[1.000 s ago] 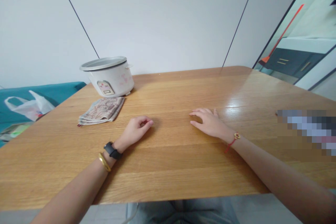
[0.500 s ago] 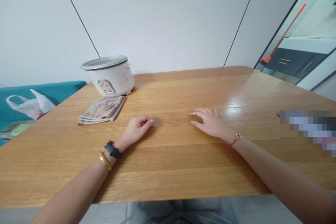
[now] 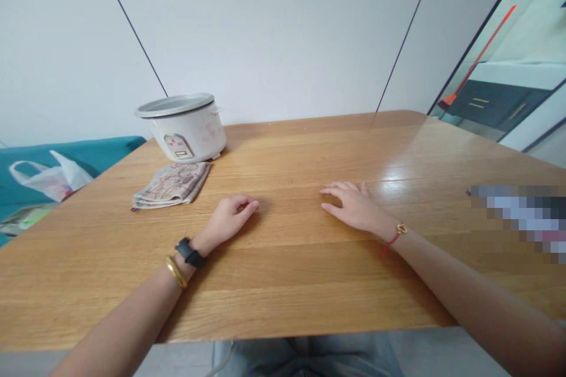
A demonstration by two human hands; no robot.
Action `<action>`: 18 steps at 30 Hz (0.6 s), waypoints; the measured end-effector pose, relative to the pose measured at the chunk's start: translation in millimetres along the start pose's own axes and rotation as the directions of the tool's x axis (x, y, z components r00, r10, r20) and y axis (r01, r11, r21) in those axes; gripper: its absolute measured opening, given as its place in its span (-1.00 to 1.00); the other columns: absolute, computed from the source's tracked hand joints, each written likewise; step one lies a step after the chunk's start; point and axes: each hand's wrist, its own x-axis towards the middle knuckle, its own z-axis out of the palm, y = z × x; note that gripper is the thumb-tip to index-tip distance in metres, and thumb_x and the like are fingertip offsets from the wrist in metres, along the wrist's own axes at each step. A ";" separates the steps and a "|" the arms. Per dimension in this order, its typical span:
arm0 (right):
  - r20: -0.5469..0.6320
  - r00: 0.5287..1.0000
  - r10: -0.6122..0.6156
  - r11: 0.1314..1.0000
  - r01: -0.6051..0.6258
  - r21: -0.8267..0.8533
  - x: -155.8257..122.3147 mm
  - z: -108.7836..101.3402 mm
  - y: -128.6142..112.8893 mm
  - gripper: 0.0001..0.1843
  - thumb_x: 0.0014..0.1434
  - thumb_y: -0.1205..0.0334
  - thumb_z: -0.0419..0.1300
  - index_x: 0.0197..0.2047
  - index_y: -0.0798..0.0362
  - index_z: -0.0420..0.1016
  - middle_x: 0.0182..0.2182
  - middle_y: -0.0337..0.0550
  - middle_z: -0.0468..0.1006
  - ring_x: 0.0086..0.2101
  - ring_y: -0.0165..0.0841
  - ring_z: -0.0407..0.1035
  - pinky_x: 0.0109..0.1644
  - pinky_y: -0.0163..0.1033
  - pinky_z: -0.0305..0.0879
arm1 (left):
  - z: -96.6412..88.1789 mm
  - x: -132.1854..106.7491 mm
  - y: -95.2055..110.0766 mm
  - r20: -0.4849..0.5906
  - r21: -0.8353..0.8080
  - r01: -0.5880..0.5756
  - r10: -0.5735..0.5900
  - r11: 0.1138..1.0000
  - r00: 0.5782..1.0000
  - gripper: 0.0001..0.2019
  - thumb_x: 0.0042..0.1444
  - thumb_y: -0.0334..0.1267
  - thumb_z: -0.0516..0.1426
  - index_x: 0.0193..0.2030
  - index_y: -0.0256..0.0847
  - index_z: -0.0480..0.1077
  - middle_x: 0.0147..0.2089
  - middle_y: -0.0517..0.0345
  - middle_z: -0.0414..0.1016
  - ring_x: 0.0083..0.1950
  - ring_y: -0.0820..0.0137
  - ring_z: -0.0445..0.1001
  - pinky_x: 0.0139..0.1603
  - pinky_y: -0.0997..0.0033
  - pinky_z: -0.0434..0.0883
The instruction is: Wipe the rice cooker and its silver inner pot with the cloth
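Note:
My left hand (image 3: 230, 218) rests on the wooden table (image 3: 283, 283) with its fingers loosely curled, holding nothing. A black watch (image 3: 189, 253) and a gold bangle (image 3: 176, 271) sit on that wrist. The nearest thing to it is a folded patterned cloth (image 3: 171, 185), lying flat a little to the left and not touching it. My right hand (image 3: 350, 207) lies palm down, its fingertips on the wood, touching nothing else. It wears a red string bracelet (image 3: 394, 237). At the far left corner stands a white rice cooker (image 3: 183, 136) with a floral print and no lid.
A blurred, pixelated patch (image 3: 517, 221) covers something at the right side of the table. Beyond the left edge, a white plastic bag (image 3: 50, 175) lies on a teal seat (image 3: 88, 153). A white wall stands behind the table; a doorway at upper right shows a dark cabinet (image 3: 495, 103).
The whole view has tilted slightly as my head shifted. Both hands, the cloth and the rice cooker stay where they were on the table.

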 end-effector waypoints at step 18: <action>0.009 1.000 -0.006 1.000 0.006 0.000 -0.3 -0.4 0.2 -0.57 0.34 0.01 0.09 0.21 -0.13 0.48 0.29 -0.04 0.40 0.30 0.06 0.20 0.30 0.66 -0.19 | -0.1 -0.4 1.2 0.006 0.026 -0.012 0.012 1.000 1.000 -0.58 0.31 0.05 0.04 -0.31 -0.22 0.55 -0.38 0.12 0.57 -0.36 0.34 0.43 -0.31 0.36 0.28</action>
